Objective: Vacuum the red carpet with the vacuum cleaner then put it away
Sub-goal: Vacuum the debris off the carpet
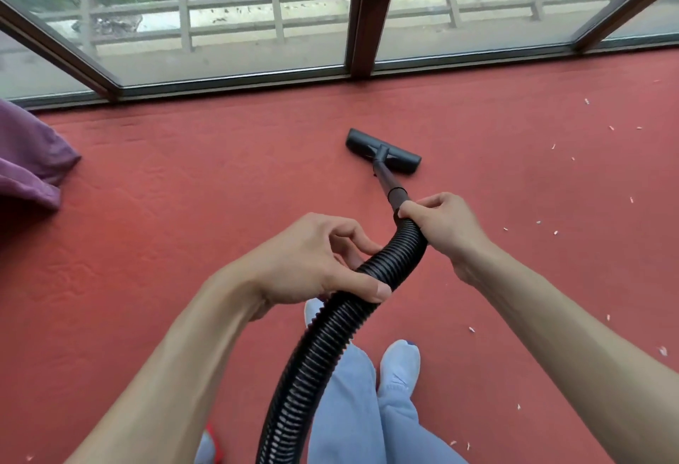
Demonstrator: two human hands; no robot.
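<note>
Head view: seemingly mid-vacuuming, judging by the litter lying about. Gripping the ribbed, flexible black plastic hose [323, 346] with the left hand [312, 261], fingers and thumb curled round it. Clamping the right hand [441, 225] on the hose's joint with the smooth, rigid black wand [385, 177]. Resting the flat, rectangular dark floor head [384, 151] on the textured red carpet [183, 206], near its far edge. Probably needing next: swinging that head toward the small pale scraps [554, 232] lying along the carpet's right edge, keeping it flat.
</note>
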